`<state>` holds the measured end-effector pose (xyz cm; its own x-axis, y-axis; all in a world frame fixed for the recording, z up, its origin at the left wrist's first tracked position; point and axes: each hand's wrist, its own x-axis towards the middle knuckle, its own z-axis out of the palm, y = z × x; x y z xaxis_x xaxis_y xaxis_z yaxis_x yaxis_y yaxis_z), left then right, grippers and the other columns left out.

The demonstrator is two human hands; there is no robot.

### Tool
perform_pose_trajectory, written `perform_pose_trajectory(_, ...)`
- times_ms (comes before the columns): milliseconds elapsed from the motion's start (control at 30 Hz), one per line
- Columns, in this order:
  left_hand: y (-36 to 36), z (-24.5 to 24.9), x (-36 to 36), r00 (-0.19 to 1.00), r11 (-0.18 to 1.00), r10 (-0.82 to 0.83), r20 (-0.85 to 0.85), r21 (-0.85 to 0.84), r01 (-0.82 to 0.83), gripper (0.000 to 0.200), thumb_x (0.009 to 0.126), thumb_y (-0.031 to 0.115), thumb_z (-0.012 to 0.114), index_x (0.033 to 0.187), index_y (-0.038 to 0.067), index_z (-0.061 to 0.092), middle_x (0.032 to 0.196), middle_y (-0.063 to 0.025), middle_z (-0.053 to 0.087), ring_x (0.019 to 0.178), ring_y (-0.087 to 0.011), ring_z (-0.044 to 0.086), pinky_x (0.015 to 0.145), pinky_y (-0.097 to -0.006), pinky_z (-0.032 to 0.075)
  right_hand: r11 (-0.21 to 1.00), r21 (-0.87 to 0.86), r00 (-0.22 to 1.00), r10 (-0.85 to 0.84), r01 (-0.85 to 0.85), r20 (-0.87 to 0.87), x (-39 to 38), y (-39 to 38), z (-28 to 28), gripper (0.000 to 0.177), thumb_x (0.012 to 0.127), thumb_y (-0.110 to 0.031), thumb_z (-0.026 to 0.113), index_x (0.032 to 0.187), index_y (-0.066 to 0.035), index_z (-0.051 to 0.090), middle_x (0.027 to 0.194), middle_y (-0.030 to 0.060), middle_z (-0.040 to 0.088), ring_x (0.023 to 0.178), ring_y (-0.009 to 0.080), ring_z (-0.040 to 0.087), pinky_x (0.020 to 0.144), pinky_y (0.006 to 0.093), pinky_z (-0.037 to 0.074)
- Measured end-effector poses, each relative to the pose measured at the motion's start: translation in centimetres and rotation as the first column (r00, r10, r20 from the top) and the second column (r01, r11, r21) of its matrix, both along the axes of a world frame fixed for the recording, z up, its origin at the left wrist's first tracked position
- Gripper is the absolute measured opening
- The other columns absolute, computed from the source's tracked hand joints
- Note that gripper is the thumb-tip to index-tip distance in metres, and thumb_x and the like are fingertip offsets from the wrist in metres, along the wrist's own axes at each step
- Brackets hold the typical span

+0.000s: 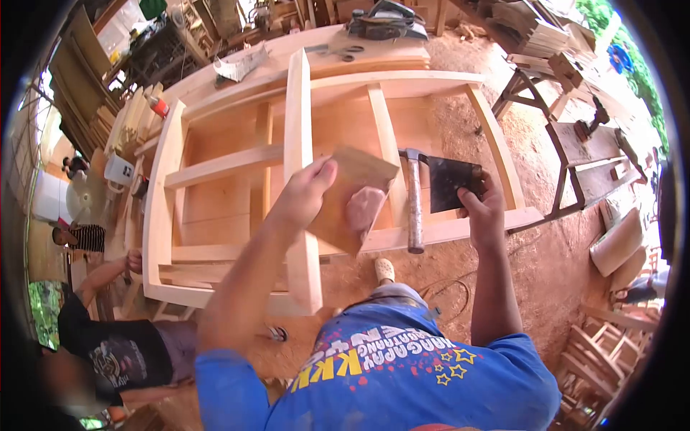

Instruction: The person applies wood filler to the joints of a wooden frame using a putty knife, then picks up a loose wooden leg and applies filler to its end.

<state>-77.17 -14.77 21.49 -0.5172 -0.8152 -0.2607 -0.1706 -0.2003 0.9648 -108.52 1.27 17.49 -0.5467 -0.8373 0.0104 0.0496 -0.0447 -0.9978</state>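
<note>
My left hand (pixel 310 192) grips a thin brown board (pixel 352 167) by its left edge, thumb on top. On the board sits a smooth pinkish lump of putty (pixel 365 208). My right hand (pixel 483 197) is closed on a black, flat, rectangular putty spreader (pixel 449 183), held by its right side and apart from the putty. Between my hands a hammer (pixel 415 205) with a worn pale handle rests across the edge of a wooden frame (pixel 445 228). A thick upright-looking beam (pixel 298 122) crosses the frame behind my left hand.
Scissors (pixel 351 52) and a power planer (pixel 388 21) lie on the far boards. At the left, another person (pixel 126 345) in a dark shirt has a hand at the frame's end. A sawhorse (pixel 586 154) bearing a drill (pixel 593 118) stands right; chair-like wooden frames (pixel 593 359) are stacked lower right.
</note>
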Motion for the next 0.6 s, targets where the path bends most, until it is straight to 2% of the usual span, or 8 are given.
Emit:
perform_pose_trajectory(67, -2.5, -1.0, -5.0, 0.976, 0.993, -0.005, 0.219, -0.112, 0.030, 0.054, 0.115, 0.039, 0.051, 0.148, -0.003, 0.059, 0.139, -0.0122, 0.069, 0.124, -0.0203, 0.065, 0.108, -0.0342, 0.048, 0.995, 0.068, 0.992, -0.075, 0.068, 0.098, -2.9, -0.8, -0.7, 0.036, 0.098, 0.001, 0.064, 0.133, 0.002, 0.061, 0.108, 0.0055, 0.072, 0.083, 0.0090, 0.064, 0.068, 0.0233, 0.052)
perform_pose_trajectory(100, -4.2, -2.8, -7.0, 0.952, 0.980, 0.004, 0.308, -0.192, 0.058, 0.054, 0.115, 0.039, 0.051, 0.149, -0.003, 0.059, 0.140, -0.0136, 0.069, 0.122, -0.0209, 0.066, 0.107, -0.0349, 0.048, 0.995, 0.051, 0.989, -0.093, 0.087, 0.117, -4.5, -1.2, -2.2, 0.038, 0.101, -0.003, 0.063, 0.139, 0.003, 0.059, 0.111, 0.0060, 0.072, 0.095, 0.0107, 0.066, 0.080, 0.0243, 0.054)
perform_pose_trajectory(200, -8.1, -5.9, -12.1, 0.891, 0.981, -0.052, 0.450, -0.142, 0.129, 0.055, 0.115, 0.040, 0.051, 0.149, -0.003, 0.058, 0.140, -0.0164, 0.070, 0.119, -0.0228, 0.067, 0.104, -0.0373, 0.050, 0.999, 0.033, 0.974, -0.025, 0.019, 0.224, -9.2, -1.6, -5.3, 0.041, 0.105, -0.006, 0.064, 0.143, 0.006, 0.057, 0.117, 0.0074, 0.072, 0.105, 0.0122, 0.066, 0.093, 0.0259, 0.053)
perform_pose_trajectory(233, -9.0, -7.2, -13.4, 0.882, 0.983, -0.055, 0.468, -0.130, 0.131, 0.057, 0.115, 0.041, 0.050, 0.149, -0.005, 0.058, 0.138, -0.0169, 0.071, 0.116, -0.0237, 0.069, 0.104, -0.0376, 0.051, 0.999, 0.049, 0.967, -0.029, 0.017, 0.253, -10.2, -1.1, -5.7, 0.043, 0.105, -0.008, 0.065, 0.145, 0.007, 0.055, 0.118, 0.0077, 0.072, 0.105, 0.0124, 0.066, 0.095, 0.0263, 0.052)
perform_pose_trajectory(333, -12.0, -13.4, -16.3, 0.976, 0.998, -0.056, 0.211, 0.004, 0.056, 0.059, 0.116, 0.041, 0.048, 0.150, -0.006, 0.056, 0.140, -0.0177, 0.070, 0.117, -0.0236, 0.068, 0.104, -0.0377, 0.051, 0.992, 0.092, 0.950, -0.109, 0.086, 0.292, -13.1, 0.4, -6.7, 0.050, 0.106, -0.010, 0.067, 0.149, 0.009, 0.051, 0.123, 0.0084, 0.071, 0.105, 0.0130, 0.067, 0.098, 0.0274, 0.051)
perform_pose_trajectory(367, -12.6, -14.9, -17.2, 0.982, 0.999, 0.018, 0.190, -0.054, -0.008, 0.052, 0.114, 0.039, 0.052, 0.133, -0.006, 0.068, 0.123, -0.0158, 0.077, 0.113, -0.0209, 0.069, 0.099, -0.0381, 0.052, 0.984, 0.106, 0.946, -0.164, 0.140, 0.279, -14.0, 0.8, -7.8, 0.051, 0.106, -0.010, 0.068, 0.150, 0.010, 0.050, 0.125, 0.0085, 0.070, 0.106, 0.0133, 0.067, 0.099, 0.0277, 0.051)
perform_pose_trajectory(500, -13.9, -14.9, -19.9, 0.931, 0.974, 0.222, 0.288, -0.110, -0.198, 0.053, 0.114, 0.040, 0.050, 0.136, -0.005, 0.067, 0.127, -0.0185, 0.075, 0.118, -0.0257, 0.070, 0.100, -0.0395, 0.052, 0.969, 0.152, 0.923, -0.235, 0.196, 0.306, -15.4, 1.5, -8.7, 0.054, 0.105, -0.010, 0.069, 0.152, 0.008, 0.048, 0.126, 0.0098, 0.070, 0.106, 0.0137, 0.068, 0.096, 0.0289, 0.055)
perform_pose_trajectory(600, -16.3, -17.8, -20.9, 0.868, 0.939, 0.341, 0.360, -0.159, -0.303, 0.053, 0.113, 0.041, 0.048, 0.136, -0.003, 0.067, 0.130, -0.0220, 0.074, 0.122, -0.0334, 0.070, 0.102, -0.0424, 0.052, 0.968, 0.169, 0.906, -0.233, 0.183, 0.353, -15.3, 0.9, -8.5, 0.053, 0.105, -0.009, 0.069, 0.151, 0.007, 0.049, 0.122, 0.0088, 0.070, 0.103, 0.0124, 0.069, 0.091, 0.0280, 0.057)
